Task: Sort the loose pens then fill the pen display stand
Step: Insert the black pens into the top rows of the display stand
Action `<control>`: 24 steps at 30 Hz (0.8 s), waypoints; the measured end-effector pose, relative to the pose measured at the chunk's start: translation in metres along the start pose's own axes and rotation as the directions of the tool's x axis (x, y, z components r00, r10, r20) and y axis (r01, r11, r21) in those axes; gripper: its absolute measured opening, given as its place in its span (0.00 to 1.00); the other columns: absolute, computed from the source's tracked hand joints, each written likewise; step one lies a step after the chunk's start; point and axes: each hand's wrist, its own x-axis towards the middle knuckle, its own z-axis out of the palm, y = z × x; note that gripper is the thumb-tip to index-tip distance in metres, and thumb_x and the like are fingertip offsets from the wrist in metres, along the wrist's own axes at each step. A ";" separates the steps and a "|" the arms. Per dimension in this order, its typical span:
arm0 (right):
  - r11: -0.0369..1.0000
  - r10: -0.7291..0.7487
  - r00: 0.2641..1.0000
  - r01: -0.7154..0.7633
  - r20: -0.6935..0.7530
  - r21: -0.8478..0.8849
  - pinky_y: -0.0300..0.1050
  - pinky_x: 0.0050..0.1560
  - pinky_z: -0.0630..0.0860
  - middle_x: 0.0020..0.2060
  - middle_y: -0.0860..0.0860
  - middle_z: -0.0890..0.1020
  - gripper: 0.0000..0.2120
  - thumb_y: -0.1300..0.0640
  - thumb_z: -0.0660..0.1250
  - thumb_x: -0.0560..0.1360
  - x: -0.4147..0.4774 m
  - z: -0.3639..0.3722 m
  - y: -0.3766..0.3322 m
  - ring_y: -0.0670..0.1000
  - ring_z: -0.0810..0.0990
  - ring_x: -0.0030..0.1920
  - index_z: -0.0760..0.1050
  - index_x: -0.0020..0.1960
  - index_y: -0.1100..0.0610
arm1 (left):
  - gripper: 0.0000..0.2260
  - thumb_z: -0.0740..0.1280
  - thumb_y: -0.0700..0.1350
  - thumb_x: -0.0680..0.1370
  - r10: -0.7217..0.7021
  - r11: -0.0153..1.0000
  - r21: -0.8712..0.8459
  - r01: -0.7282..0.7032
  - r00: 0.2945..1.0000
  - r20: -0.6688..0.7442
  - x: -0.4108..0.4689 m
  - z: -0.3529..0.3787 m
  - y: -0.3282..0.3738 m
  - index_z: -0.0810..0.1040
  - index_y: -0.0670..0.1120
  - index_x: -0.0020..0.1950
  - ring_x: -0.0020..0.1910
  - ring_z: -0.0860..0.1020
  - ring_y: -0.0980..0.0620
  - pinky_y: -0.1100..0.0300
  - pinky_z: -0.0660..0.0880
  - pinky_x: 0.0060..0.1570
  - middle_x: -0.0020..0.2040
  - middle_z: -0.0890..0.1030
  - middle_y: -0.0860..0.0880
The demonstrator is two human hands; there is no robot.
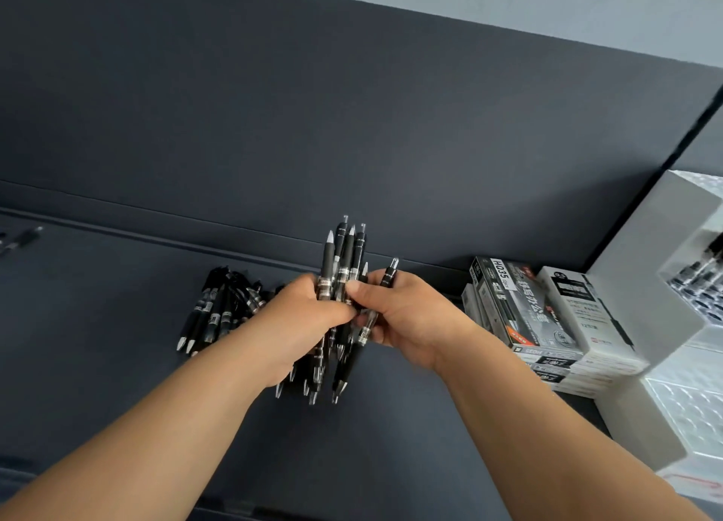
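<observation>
Left hand (301, 321) grips a bundle of black pens (339, 258) at frame centre — I see the right hand (410, 317) pinching it too; loose pens (219, 309) lie just left on the worktop (117, 364).

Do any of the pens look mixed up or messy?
Yes. The bundle of pens gripped by the left hand and right hand is mixed: some tips point up, others down. The loose pile beside it lies jumbled.

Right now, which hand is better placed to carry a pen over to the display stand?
Likely right. The right hand pinches one pen and is nearer the display stand at the right edge; the left hand is full, gripping the pen bundle.
</observation>
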 end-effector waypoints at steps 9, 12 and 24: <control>0.998 -0.058 0.994 0.057 -0.088 -0.003 0.35 0.28 0.69 0.33 0.50 0.79 0.07 0.59 0.66 0.77 -0.030 -0.031 -0.019 0.45 0.76 0.32 0.74 0.40 0.56 | 0.14 0.71 0.37 0.69 0.062 0.998 -0.006 -0.062 0.998 0.020 -0.009 0.027 0.027 0.77 0.49 0.52 0.47 0.82 0.45 0.49 0.78 0.48 0.48 0.83 0.43; 0.997 -0.076 0.990 0.078 -0.119 0.016 0.35 0.29 0.70 0.33 0.50 0.80 0.07 0.60 0.67 0.77 -0.041 -0.039 -0.023 0.45 0.76 0.32 0.75 0.40 0.55 | 0.15 0.72 0.36 0.68 0.065 0.998 -0.002 -0.065 0.997 0.033 -0.013 0.036 0.033 0.78 0.50 0.51 0.47 0.82 0.44 0.47 0.79 0.50 0.47 0.83 0.43; 0.941 -0.199 0.888 0.291 -0.416 0.171 0.42 0.42 0.81 0.49 0.60 0.79 0.18 0.70 0.66 0.74 -0.095 -0.092 -0.055 0.53 0.83 0.41 0.68 0.60 0.59 | 0.14 0.68 0.31 0.73 0.137 0.957 -0.266 -0.117 0.989 0.057 -0.024 0.064 0.062 0.73 0.42 0.56 0.39 0.82 0.46 0.51 0.82 0.40 0.50 0.81 0.39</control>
